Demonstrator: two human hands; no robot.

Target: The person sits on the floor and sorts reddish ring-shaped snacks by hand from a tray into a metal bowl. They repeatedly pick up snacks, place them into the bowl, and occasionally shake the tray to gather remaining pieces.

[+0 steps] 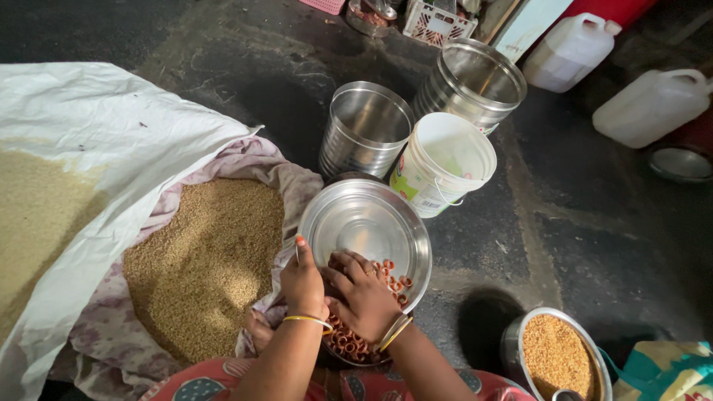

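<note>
A wide steel bowl (364, 219) rests tilted at my knees, with several small orange ring-shaped snack pieces (394, 281) in its near side. My left hand (302, 282) grips the bowl's left rim, thumb up over the edge. My right hand (365, 293) lies inside the bowl on the orange pieces, fingers curled into them; whether it has any in its grasp I cannot tell. Both wrists wear thin bangles.
Grain (204, 260) is spread on a patterned cloth (290, 178) to the left, beside a white sack sheet (111, 126). Behind the bowl stand two steel canisters (364, 130) (471, 82) and a white plastic bucket (442, 163). A steel pot of grain (557, 356) sits right; white jerrycans (650, 108) stand far right.
</note>
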